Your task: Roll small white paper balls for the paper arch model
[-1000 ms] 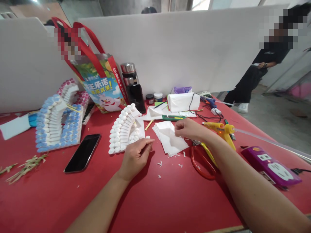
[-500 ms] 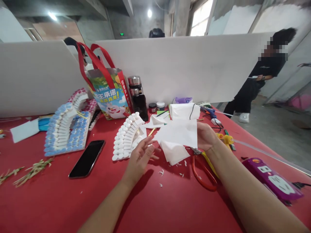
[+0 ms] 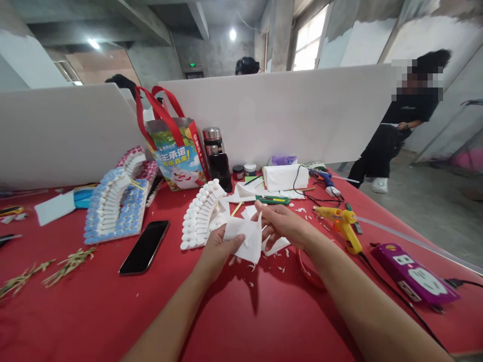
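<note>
Probably light, limp and easily creased; pinch by the edges. Paper (image 3: 250, 239) at your twelve o'clock. Your left hand (image 3: 216, 251) pinches its left side, thumb on top; your right hand (image 3: 286, 227), half-curled, meets its right edge, grip unclear. Change: left now pinches, no longer spread open.

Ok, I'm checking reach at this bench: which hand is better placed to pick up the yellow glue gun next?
Probably the right hand: it is nearer the yellow glue gun, while the left hand, farther left, pinches the white paper.
</note>
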Demonstrator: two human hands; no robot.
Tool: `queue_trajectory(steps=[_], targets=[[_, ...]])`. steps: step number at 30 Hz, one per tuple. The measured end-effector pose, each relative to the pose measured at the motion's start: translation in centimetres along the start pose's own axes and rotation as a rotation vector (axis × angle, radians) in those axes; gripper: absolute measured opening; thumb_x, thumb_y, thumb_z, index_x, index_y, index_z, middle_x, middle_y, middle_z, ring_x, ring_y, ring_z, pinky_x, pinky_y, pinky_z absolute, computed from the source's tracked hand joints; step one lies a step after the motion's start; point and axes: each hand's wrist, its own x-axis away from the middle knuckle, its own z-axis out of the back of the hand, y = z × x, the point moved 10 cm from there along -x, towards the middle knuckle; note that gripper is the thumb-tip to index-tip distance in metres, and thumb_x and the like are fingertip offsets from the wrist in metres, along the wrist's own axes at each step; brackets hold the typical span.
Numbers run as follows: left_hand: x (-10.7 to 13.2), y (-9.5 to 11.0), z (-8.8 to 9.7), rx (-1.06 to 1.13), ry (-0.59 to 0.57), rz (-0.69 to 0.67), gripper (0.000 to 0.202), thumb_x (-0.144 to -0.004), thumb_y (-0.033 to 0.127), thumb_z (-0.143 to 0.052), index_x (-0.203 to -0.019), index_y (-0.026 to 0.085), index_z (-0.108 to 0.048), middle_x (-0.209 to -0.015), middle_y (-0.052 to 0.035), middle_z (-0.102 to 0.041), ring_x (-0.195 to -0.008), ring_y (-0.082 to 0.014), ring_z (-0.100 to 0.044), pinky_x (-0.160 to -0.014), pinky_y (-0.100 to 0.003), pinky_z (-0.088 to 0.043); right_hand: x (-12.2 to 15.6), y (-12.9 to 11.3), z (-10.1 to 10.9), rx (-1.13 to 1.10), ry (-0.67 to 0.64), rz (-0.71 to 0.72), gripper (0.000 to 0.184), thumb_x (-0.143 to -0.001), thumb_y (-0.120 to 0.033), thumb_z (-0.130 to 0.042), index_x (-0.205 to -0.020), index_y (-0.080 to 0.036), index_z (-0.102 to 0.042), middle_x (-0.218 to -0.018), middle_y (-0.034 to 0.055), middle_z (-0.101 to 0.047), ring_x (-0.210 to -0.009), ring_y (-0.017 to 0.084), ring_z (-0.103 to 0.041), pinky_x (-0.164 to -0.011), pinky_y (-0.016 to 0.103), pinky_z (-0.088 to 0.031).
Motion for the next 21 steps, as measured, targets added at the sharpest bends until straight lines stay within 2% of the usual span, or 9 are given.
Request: queue_trajectory(steps=[2,5,7,9,13,16,18,21], targets=[[0.1,-0.1,-0.6,-0.067,-0.048,0.023,0.033,-0.085,0.040,-0.078,-0.097,0.012,-0.065,-0.059,-0.0006,-0.064,-0.043,-0.0083,-0.052,-0.040,-0.019,-0.033,0.0,0.8,-0.2,0.074,0.018,-0.034,0.059,-0.081,-0.075,-0.068,-0.085,-0.016,-0.066,-0.067,0.0024,-0.065,-0.053,0.013,-0.060,-0.045,0.023,-0.045],[0.3,-0.2,-1.3,-0.129,-0.104,0.046,0.037,-0.085,0.043,-0.078,-0.100,0.012,-0.066,-0.062,0.0003,-0.064,-0.044,-0.0080,-0.052,-0.041,-0.019,-0.037,0.2,1.7,0.0,0.201,0.009,-0.041,0.049,-0.071,-0.060,-0.085,-0.073,-0.016,-0.064,-0.061,-0.0023,-0.058,-0.052,0.008,-0.048,-0.046,0.020,-0.035],[0.2,-0.1,-1.3,-0.131,-0.111,0.037,0.039,-0.083,0.044,-0.079,-0.102,0.013,-0.066,-0.062,0.0009,-0.063,-0.043,-0.0083,-0.051,-0.040,-0.019,-0.036,0.4,2.1,0.6,0.239,0.036,-0.021,0.046,-0.066,-0.052,-0.091,-0.068,-0.017,-0.062,-0.061,-0.0034,-0.057,-0.053,0.008,-0.047,-0.049,0.021,-0.034],[0.0,-0.1,-1.1,-0.124,-0.115,0.019,0.040,-0.083,0.046,-0.078,-0.102,0.013,-0.066,-0.061,0.0013,-0.062,-0.042,-0.0086,-0.050,-0.038,-0.019,-0.034,0.5,2.2,1.3,0.221,0.090,0.005,0.045,-0.067,-0.053,-0.089,-0.067,-0.017,-0.062,-0.061,-0.0035,-0.057,-0.053,0.008,-0.047,-0.049,0.023,-0.034],[-0.1,-0.5,-0.8,-0.157,-0.144,0.016,0.035,-0.086,0.045,-0.074,-0.098,0.014,-0.067,-0.062,0.0014,-0.059,-0.045,-0.0086,-0.047,-0.040,-0.021,-0.031,0.2,2.1,2.0,-0.023,0.147,0.071,0.040,-0.078,-0.052,-0.082,-0.071,-0.016,-0.065,-0.068,-0.0003,-0.064,-0.054,0.008,-0.051,-0.050,0.023,-0.036],[0.3,-0.5,-1.4,-0.222,-0.221,0.009,0.024,-0.086,0.037,-0.071,-0.088,0.013,-0.070,-0.066,0.0005,-0.058,-0.054,-0.0089,-0.050,-0.050,-0.021,-0.037,-0.3,2.3,1.3,-0.261,0.069,0.078,0.032,-0.078,-0.041,-0.084,-0.076,-0.015,-0.066,-0.077,0.0035,-0.070,-0.060,0.010,-0.059,-0.053,0.023,-0.042],[0.7,-0.5,-2.1,-0.282,-0.285,0.008,0.018,-0.085,0.031,-0.068,-0.082,0.013,-0.070,-0.067,0.0001,-0.058,-0.060,-0.0100,-0.052,-0.055,-0.022,-0.038,-0.4,2.6,0.8,-0.316,0.036,0.052,0.029,-0.077,-0.036,-0.084,-0.076,-0.015,-0.065,-0.075,0.0026,-0.068,-0.059,0.010,-0.058,-0.054,0.023,-0.042],[1.4,-0.6,-3.3,-0.359,-0.380,0.041,0.018,-0.086,0.030,-0.063,-0.084,0.014,-0.072,-0.068,-0.0004,-0.056,-0.060,-0.0119,-0.051,-0.055,-0.024,-0.037,-0.4,3.0,0.2,-0.366,0.013,0.027,0.022,-0.076,-0.029,-0.082,-0.078,-0.016,-0.064,-0.073,0.0014,-0.065,-0.058,0.009,-0.056,-0.054,0.022,-0.041]])
